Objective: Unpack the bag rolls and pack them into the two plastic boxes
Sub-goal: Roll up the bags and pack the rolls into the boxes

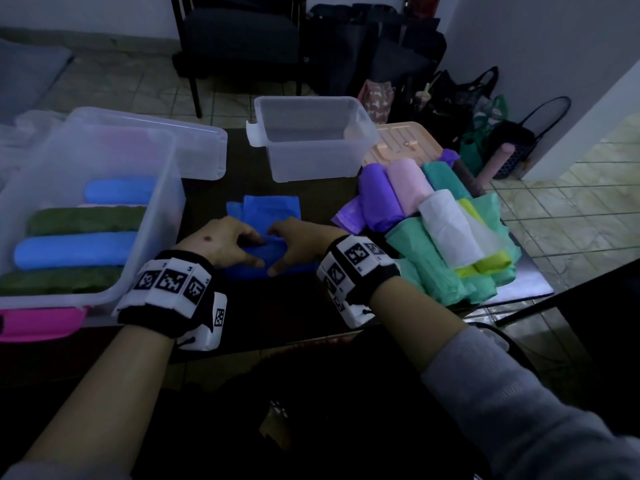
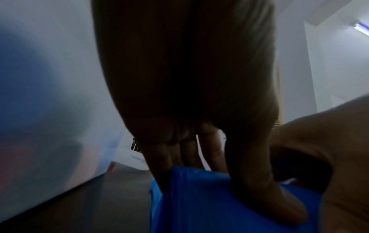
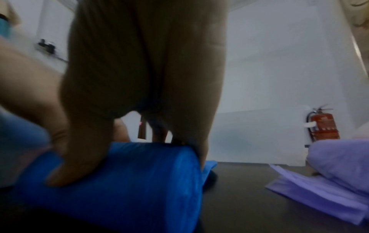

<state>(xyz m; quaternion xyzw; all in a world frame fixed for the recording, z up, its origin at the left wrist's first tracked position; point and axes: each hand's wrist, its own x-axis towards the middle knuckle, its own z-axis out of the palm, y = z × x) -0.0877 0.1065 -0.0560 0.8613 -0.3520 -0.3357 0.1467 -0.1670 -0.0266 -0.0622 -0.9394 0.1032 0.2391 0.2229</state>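
Observation:
A blue bag roll (image 1: 273, 259) lies on the dark table (image 1: 277, 306) in front of me, its loose blue sheet (image 1: 266, 209) spread out behind it. My left hand (image 1: 244, 249) grips the roll's left part, and my right hand (image 1: 282, 252) grips its right part, thumbs on the near side and fingers over the top. In the left wrist view my left hand (image 2: 219, 178) curls round the blue roll (image 2: 199, 205). The right wrist view shows my right hand (image 3: 135, 149) over the roll (image 3: 129, 181). A clear box (image 1: 152, 216) at left holds blue and green rolls. An empty clear box (image 1: 311, 168) stands behind.
A pile of purple, pink, white, teal and yellow-green rolls (image 1: 433, 220) lies at the table's right side, with a peach lid (image 1: 405, 140) behind it. A clear lid (image 1: 204, 147) leans behind the left box. A pink lid (image 1: 41, 322) lies under that box. Bags and a chair stand beyond the table.

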